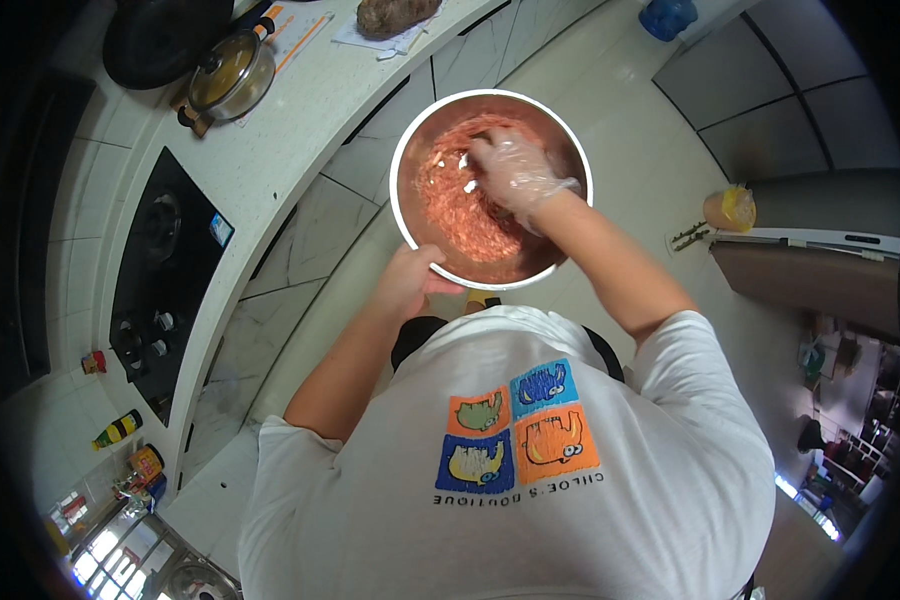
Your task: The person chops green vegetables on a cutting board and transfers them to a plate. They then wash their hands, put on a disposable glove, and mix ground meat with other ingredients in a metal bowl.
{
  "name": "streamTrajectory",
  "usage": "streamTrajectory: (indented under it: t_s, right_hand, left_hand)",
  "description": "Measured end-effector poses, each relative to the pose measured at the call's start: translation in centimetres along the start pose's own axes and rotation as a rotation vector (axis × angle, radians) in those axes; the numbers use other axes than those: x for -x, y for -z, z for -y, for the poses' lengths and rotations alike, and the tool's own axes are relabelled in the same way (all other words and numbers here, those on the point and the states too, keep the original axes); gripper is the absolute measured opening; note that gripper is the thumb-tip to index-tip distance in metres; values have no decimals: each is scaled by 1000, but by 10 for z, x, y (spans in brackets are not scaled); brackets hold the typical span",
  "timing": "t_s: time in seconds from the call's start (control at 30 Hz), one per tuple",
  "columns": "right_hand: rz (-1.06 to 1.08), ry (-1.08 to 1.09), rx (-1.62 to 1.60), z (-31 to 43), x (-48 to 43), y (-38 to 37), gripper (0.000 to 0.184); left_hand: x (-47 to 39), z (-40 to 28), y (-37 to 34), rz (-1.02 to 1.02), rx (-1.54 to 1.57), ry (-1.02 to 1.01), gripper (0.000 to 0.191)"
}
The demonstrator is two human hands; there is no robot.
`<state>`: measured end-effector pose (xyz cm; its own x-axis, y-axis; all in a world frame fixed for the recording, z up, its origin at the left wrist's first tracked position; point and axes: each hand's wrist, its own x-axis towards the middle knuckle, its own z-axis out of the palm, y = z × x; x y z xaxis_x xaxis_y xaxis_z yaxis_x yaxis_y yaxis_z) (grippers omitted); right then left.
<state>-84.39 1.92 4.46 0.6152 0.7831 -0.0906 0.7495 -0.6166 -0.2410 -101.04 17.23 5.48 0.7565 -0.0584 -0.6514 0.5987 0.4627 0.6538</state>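
A round metal bowl (491,275) with a pale rim is held out in front of my body, above the floor. Minced raw meat (461,217) covers much of its inside. My left hand (414,276), bare, grips the bowl's near left rim with the thumb over the edge. My right hand (516,174) wears a clear plastic glove and is down in the bowl, its fingers at the meat. The fingertips are blurred and partly hidden, so whether they close on any meat is unclear.
A counter (270,142) runs along the left, bearing a lidded pot (232,79), a black pan (165,41), a brown root vegetable (394,15) and a black gas hob (165,277). Bottles stand at the lower left. A yellow-lined bin (731,208) is at the right.
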Motion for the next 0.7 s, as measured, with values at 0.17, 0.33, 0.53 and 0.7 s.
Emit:
streamTrajectory:
  t_s: [0.17,0.33,0.53,0.7]
  right_hand:
    - [251,360,-98,40,31,-4,19]
    - [-74,-50,42,-5,9,5,28]
    - [67,229,-149,34,22,-18,27]
    - [181,-99,153,8,24,3,38]
  left_hand:
    - [-12,9,-1,4,-3,62,47]
    - [3,1,4,15,70,-14,44]
    - [-9,14,-16,20,-31,68,47]
    - [-4,6,4,23,17,34,49]
